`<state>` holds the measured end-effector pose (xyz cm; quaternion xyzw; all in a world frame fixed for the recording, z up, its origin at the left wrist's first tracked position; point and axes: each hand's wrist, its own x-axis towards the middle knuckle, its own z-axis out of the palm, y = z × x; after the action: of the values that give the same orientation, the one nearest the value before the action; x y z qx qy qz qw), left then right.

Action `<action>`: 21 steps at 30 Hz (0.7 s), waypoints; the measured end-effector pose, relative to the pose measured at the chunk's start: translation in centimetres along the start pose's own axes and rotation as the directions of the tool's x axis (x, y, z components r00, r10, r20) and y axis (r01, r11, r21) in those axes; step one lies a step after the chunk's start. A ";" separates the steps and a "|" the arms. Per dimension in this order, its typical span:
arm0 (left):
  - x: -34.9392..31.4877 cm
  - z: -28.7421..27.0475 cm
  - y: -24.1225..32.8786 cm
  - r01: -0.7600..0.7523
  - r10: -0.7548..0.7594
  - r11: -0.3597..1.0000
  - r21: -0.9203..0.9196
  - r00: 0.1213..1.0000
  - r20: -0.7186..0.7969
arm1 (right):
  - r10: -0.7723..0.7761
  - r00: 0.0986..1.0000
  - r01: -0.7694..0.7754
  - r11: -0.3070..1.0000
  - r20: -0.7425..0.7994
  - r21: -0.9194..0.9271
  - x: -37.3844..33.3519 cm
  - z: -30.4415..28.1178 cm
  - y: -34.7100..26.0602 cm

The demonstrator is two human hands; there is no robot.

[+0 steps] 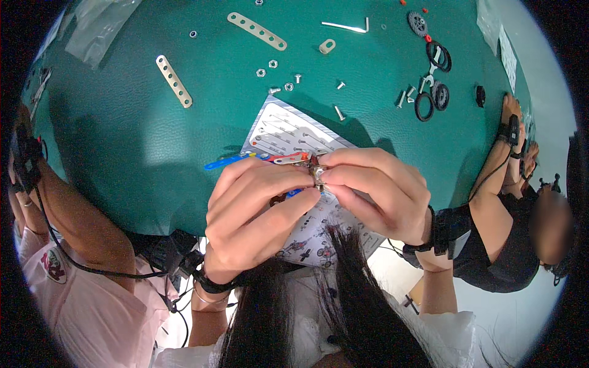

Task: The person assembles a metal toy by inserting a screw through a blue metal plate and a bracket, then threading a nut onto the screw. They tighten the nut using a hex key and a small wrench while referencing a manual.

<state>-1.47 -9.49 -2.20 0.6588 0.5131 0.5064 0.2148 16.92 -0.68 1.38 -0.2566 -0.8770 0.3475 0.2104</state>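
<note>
My left hand point(254, 214) is closed on a small toy assembly of perforated strips. Past its fingers stick out a blue strip point(224, 162) and a red piece point(296, 156); much of the assembly is hidden behind the fingers. Against my left fingertips, my right hand point(383, 190) pinches the assembly's right end, where small metal parts point(317, 172) show. Their exact kind is too small to tell. Beneath both hands lies a printed instruction sheet point(279, 126) with drawings of parts.
Perforated metal strips point(257, 31) point(174, 81), several nuts point(273, 64) and screws point(340, 113), and a hex key point(350, 26) lie on the green table point(165, 141). Black rings point(424, 107) and a gear point(418, 23) sit at right. People are on both sides.
</note>
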 end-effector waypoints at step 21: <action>0.2 0.3 0.0 0.037 -0.041 0.994 -0.103 0.998 -0.038 | -0.122 0.988 0.120 0.992 0.092 0.029 0.7 -1.1 0.8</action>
<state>-1.26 -9.20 -2.21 0.6267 0.5036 0.5407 0.2477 17.19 0.82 1.69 -0.1838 -0.8958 0.3557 0.1928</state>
